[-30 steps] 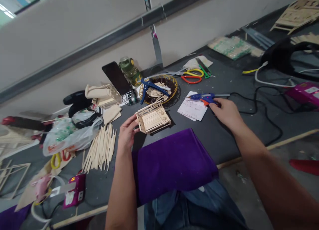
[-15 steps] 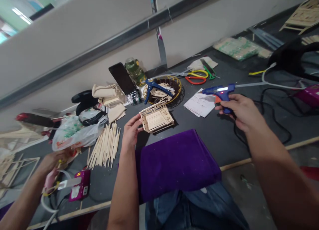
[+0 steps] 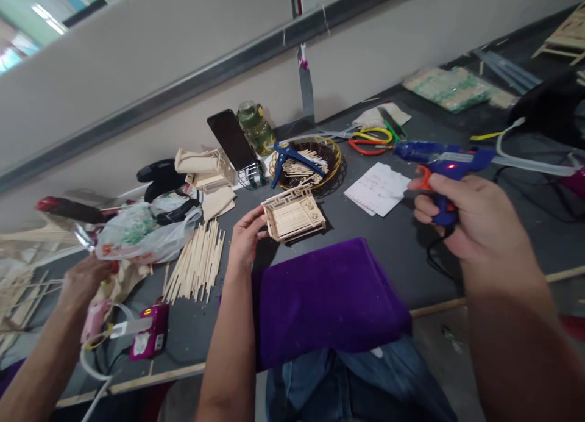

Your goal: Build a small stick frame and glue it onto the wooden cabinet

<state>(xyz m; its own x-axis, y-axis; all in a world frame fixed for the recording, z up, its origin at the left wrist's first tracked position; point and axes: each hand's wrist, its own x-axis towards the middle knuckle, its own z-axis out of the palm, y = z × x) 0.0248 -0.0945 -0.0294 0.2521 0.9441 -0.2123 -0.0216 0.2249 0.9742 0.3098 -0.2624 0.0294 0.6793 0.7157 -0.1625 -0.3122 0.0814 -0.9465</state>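
Observation:
Pinched at its left side by my left hand is a small wooden model, a tray-like frame built of thin sticks with a lattice back and little round pieces at its right. It rests on the dark table just beyond a folded purple cloth. My right hand is wrapped round a blue glue gun, fingers at the orange trigger. The gun is raised over the table, nozzle pointing left, with a clear glue stick out of its back. White paper sheets lie between the model and the gun.
A yellow-rimmed basket holds short sticks, with a blue plier-like tool across it. Behind stand a phone and a green bottle. Loose wooden sticks lie left. A co-worker's hand is beside a plastic bag.
My right hand has lifted the glue gun closer to the camera and to the right. My left hand keeps its hold on the model. The co-worker's hand has shifted slightly.

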